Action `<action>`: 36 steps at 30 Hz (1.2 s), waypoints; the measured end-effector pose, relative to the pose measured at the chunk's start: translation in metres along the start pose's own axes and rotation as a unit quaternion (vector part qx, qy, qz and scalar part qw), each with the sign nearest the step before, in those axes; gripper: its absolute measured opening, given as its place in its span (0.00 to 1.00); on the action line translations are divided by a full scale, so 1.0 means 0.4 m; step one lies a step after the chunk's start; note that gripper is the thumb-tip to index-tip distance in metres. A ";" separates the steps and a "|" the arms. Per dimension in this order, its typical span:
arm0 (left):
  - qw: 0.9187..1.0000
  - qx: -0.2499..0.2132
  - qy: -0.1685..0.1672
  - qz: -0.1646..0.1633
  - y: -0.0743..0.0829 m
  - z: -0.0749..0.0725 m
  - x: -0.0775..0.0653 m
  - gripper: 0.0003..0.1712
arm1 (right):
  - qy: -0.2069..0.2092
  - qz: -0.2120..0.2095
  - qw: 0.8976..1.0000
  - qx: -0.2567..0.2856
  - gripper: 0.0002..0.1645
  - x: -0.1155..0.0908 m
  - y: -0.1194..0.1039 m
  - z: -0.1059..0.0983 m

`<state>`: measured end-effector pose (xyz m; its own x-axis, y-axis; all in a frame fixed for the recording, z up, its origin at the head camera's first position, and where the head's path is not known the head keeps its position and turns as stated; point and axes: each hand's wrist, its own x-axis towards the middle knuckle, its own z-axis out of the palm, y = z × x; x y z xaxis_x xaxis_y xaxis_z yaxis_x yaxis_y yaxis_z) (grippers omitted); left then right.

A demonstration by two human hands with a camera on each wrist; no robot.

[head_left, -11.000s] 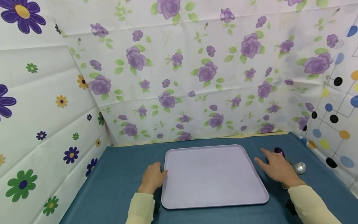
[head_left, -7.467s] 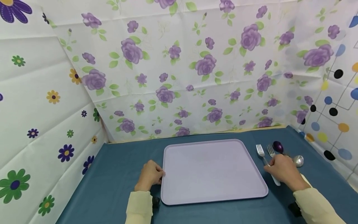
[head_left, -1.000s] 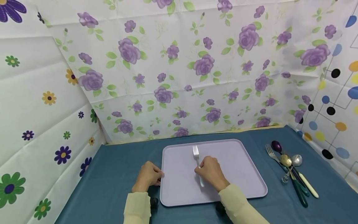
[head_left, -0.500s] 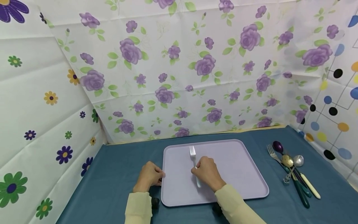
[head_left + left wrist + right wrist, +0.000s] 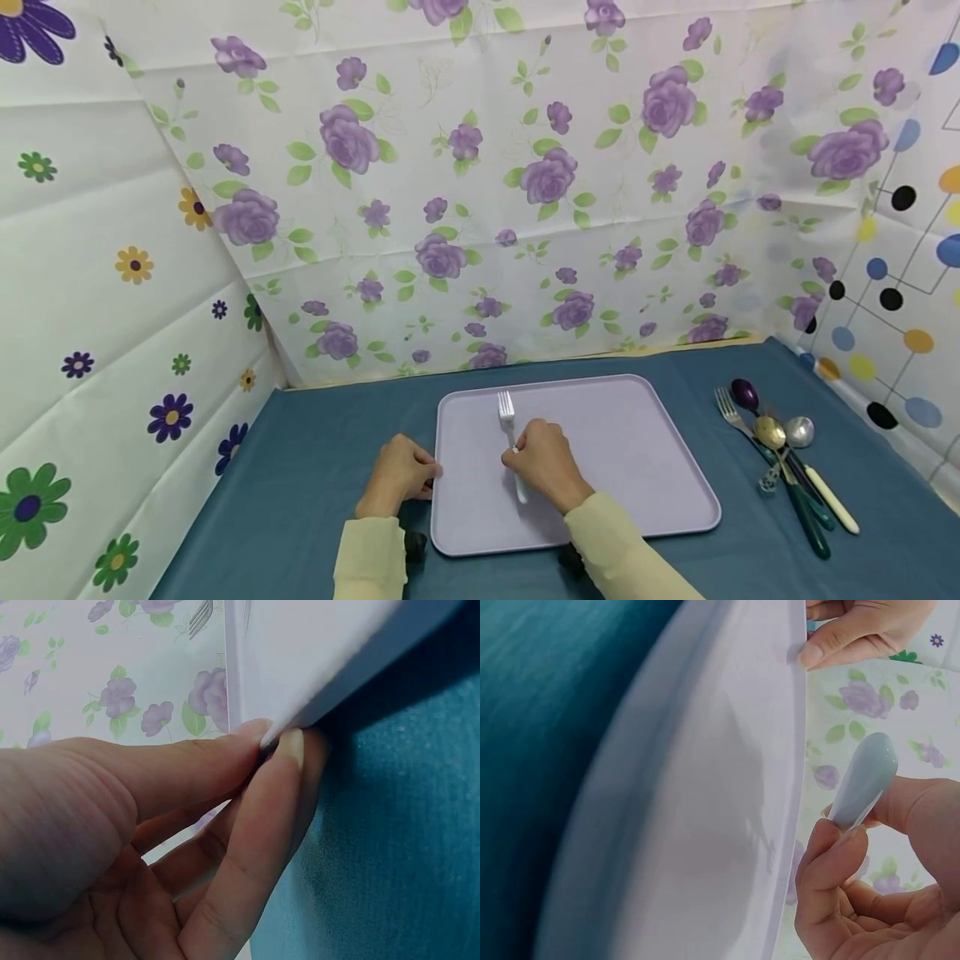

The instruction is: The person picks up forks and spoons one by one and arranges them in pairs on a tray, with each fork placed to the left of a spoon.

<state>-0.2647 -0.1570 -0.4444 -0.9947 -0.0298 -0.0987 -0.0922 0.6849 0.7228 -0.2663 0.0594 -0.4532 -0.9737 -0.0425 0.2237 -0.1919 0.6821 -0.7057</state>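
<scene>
A pale lilac tray [image 5: 615, 467] lies on the blue cloth. My left hand [image 5: 399, 477] pinches its left rim between thumb and fingers, as the left wrist view shows close up at the tray edge [image 5: 330, 675]. My right hand [image 5: 549, 467] pinches a fork [image 5: 507, 410] by its handle, over the tray's left half. The fork's silver tines point to the far side. In the right wrist view the light blue-grey end of the fork handle [image 5: 866, 776] sticks out from between thumb and fingers, and the fork's shadow falls on the tray.
Right of the tray lies a loose pile of cutlery: another fork [image 5: 729, 408], a purple spoon [image 5: 744, 393], a gold-coloured spoon [image 5: 769, 432] and a silver ladle-like spoon [image 5: 800, 432]. Their handles overlap. Flowered sheets [image 5: 480, 200] hang behind and at the sides.
Earlier the right hand reached to the cutlery on the right and took the fork. Over the last second it has carried the fork leftward over the tray. The left hand stays at the rim.
</scene>
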 end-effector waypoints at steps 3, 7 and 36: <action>1.000 0.001 0.000 0.001 -0.002 0.000 0.000 0.03 | 0.000 0.005 1.000 0.000 0.18 0.000 -0.004 0.003; 1.000 -0.001 0.000 0.003 -0.004 -0.001 -0.001 0.03 | -0.001 0.009 1.000 0.001 0.18 0.003 -0.008 0.011; 1.000 0.001 0.001 -0.006 -0.005 0.005 0.007 0.03 | -0.010 0.006 1.000 0.005 0.20 0.010 -0.044 0.052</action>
<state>-0.2672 -0.1570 -0.4475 -0.9937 -0.0393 -0.1050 -0.1032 0.6855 0.7207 -0.2692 0.0319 -0.4538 -0.9781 -0.0499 0.2022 -0.1823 0.6745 -0.7154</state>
